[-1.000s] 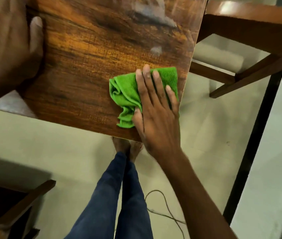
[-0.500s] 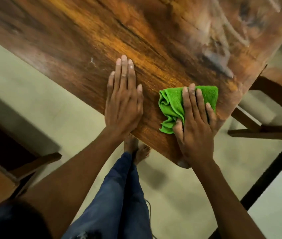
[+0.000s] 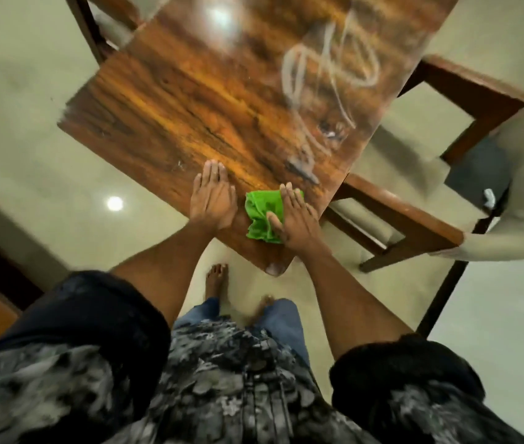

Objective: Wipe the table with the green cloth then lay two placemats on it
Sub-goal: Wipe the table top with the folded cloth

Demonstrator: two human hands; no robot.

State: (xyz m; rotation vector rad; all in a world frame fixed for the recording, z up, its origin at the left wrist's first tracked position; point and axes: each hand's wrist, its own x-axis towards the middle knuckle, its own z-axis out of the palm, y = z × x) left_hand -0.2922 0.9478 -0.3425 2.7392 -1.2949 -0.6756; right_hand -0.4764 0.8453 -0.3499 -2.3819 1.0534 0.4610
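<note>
On the near corner of the table [image 3: 190,100], going left to right: the left hand [image 3: 212,200] lies flat and open on bare wood, fingers straight and pointing to about 12 o'clock, holding nothing; just beside it at its 3 o'clock the green cloth [image 3: 262,216] sits bunched on the wood; over the cloth's right part the right hand [image 3: 296,219] presses down with straight, spread fingers, not curled round it, so it is the nearer hand by far. The pale smear loops [image 3: 328,68] lie from the cloth toward 12 to 1 o'clock, well apart, running lengthwise up the table's long axis; my judgement is the next stroke must push that way. No placemats show. Motion blur softens everything, the cloth's right edge is hidden under the hand, and the table's far end is cut off. A chair [image 3: 465,129] stands at 3 o'clock
</note>
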